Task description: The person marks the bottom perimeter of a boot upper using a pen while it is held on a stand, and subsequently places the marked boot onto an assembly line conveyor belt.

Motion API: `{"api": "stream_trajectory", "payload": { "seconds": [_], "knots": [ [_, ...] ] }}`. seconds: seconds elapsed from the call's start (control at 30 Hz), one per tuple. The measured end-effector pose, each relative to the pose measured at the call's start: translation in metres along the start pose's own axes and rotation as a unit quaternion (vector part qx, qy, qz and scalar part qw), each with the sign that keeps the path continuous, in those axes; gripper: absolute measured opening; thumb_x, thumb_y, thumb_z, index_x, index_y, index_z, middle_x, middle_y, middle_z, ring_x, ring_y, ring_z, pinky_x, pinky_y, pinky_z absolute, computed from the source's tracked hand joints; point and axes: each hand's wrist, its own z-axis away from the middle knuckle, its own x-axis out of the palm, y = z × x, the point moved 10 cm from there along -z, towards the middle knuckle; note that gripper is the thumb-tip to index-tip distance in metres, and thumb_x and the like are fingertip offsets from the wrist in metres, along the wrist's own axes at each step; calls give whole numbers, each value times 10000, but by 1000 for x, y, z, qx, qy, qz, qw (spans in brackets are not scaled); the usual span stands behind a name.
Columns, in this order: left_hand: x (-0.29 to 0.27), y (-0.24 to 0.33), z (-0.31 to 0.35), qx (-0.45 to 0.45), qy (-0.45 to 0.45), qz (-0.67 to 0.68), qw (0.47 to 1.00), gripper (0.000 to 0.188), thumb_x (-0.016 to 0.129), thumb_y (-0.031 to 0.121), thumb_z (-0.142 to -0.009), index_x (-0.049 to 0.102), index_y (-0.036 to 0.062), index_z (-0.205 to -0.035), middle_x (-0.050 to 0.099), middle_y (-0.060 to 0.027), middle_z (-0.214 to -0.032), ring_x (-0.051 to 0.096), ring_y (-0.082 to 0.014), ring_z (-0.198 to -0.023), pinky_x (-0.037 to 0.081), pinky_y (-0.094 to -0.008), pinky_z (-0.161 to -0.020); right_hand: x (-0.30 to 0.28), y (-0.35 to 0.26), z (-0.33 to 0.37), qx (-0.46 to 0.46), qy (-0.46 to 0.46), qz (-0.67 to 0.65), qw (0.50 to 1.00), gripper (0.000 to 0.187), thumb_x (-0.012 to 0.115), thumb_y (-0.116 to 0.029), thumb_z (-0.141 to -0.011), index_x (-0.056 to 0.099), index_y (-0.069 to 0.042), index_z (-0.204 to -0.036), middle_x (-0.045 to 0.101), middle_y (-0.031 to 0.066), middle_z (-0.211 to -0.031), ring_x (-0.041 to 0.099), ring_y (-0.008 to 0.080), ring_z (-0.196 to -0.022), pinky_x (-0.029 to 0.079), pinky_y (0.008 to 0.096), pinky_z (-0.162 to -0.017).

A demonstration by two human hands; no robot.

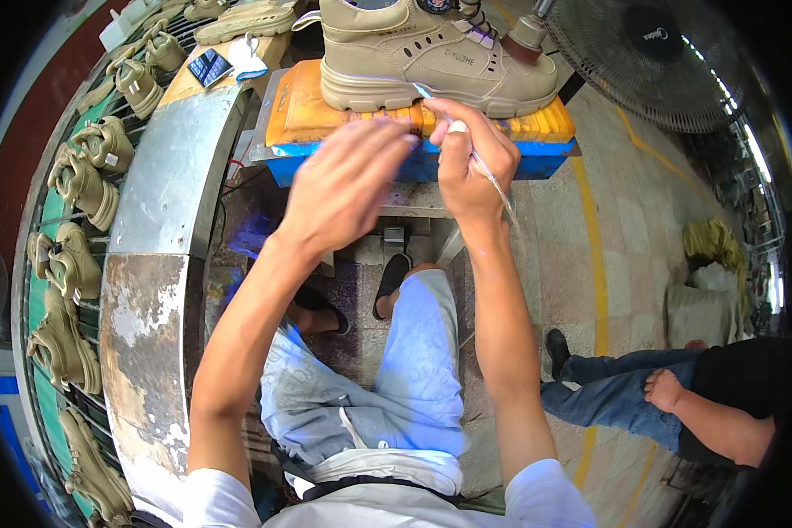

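Observation:
A beige lace-up shoe (440,62) stands sideways, toe to the right, on an orange padded block (295,110) above a blue base (537,165). My right hand (475,163) is closed around a thin, pale, pen-like stick (493,179). Its bluish tip meets the shoe near the seam between upper and sole. Just left of it, my left hand (348,180) hovers in front of the block, blurred by motion. Its fingers look stretched out, and I see nothing in them. A round metal fitting with a dark red pad (524,42) is at the shoe's toe.
On the left, a green conveyor (51,343) carries several beige shoes beside a worn metal ledge (163,176). A phone (209,68) and a white-and-blue cloth (248,60) lie at its far end. A fan (647,53) stands at the far right. Another person's hand (664,390) rests at the right.

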Motion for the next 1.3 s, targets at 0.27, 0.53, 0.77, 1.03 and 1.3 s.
{"api": "stream_trajectory", "payload": {
  "seconds": [0.27, 0.53, 0.77, 1.03, 1.3],
  "knots": [
    [33, -3, -13, 12, -6, -110, 994, 639, 711, 186, -850, 564, 31, -1453, 579, -99, -1512, 551, -279, -1323, 431, -415, -1133, 7, -2, 0, -11, -30, 7, 999, 240, 571, -40, -928, 746, 18, -1082, 752, 209, -974, 750, 367, -873, 595, 413, -779],
    [39, -7, -14, -33, -11, -91, 995, 682, 717, 202, -820, 573, 27, -1463, 564, -76, -1538, 520, -283, -1318, 428, -414, -1145, 6, -9, 0, -45, -26, 37, 998, 247, 561, -58, -937, 734, 19, -1095, 734, 195, -923, 731, 358, -803, 586, 417, -725],
    [35, -10, -15, -60, 14, -55, 997, 656, 678, 179, -864, 556, 80, -1501, 576, -97, -1529, 545, -344, -1273, 456, -456, -1094, 4, 4, -1, 3, -48, 8, 999, 251, 571, -12, -921, 741, 9, -1105, 744, 150, -889, 739, 294, -783, 586, 381, -703],
    [37, -11, -16, -54, -5, -80, 995, 733, 706, 155, -821, 537, 87, -1531, 543, -39, -1575, 551, -295, -1239, 480, -411, -1070, -11, 10, -5, 9, -54, 11, 998, 247, 561, -7, -946, 749, -2, -1107, 750, 125, -859, 742, 225, -724, 589, 338, -663],
    [32, -11, -17, -40, 0, -83, 996, 749, 688, 131, -818, 523, 96, -1548, 538, -12, -1586, 561, -291, -1205, 488, -400, -1062, -41, 18, -8, 37, -48, 26, 998, 255, 554, 2, -949, 761, 3, -1097, 763, 125, -834, 734, 179, -654, 584, 304, -611]
  ]
}}
